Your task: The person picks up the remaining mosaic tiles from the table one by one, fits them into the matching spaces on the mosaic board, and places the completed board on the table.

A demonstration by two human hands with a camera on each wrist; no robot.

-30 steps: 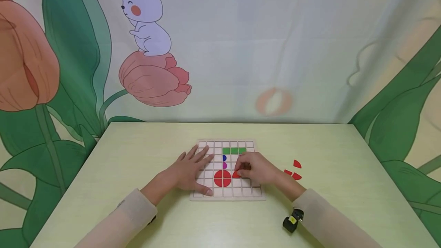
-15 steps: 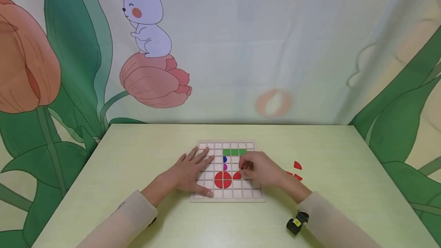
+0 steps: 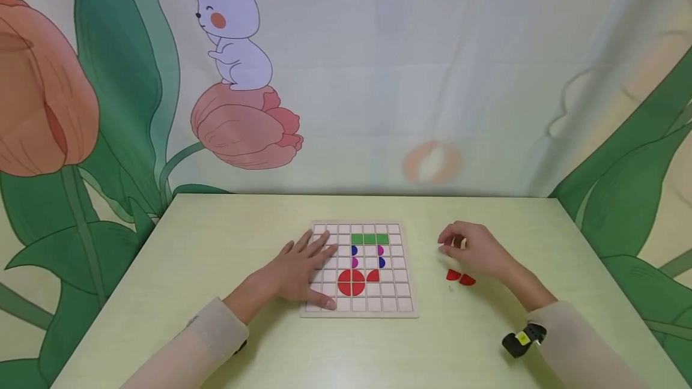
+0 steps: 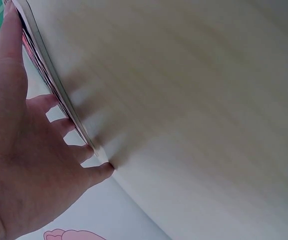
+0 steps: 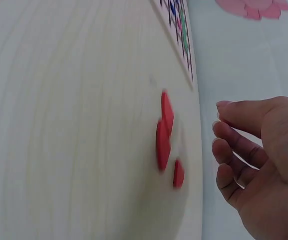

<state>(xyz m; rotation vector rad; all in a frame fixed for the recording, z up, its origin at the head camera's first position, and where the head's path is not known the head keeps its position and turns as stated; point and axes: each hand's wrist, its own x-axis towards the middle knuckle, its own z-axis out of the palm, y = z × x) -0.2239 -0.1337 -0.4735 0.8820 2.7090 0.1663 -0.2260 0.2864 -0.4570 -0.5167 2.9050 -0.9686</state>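
Observation:
My left hand (image 3: 300,266) rests with spread fingers on the left side of a pale grid board (image 3: 402,305). On the board lie a green strip (image 3: 370,239), blue and magenta half-discs, a red disc of quarter pieces (image 3: 351,283) and one red quarter piece (image 3: 373,276) to its right. My right hand (image 3: 476,251) is off the board, its fingers loosely bent and nothing between them, above loose red quarter pieces (image 3: 467,280). Three of these red pieces (image 5: 162,145) show in the right wrist view; in the head view the hand hides one.
The board and loose pieces lie on a pale wooden table (image 3: 216,227). Behind its far edge hangs a curtain (image 3: 351,77) printed with a rabbit and tulips. A small black device (image 3: 523,341) is worn at the right wrist.
My right hand has let go of the red quarter piece, now in its cell, and moved right to above the loose red pieces. The left hand stays on the board.

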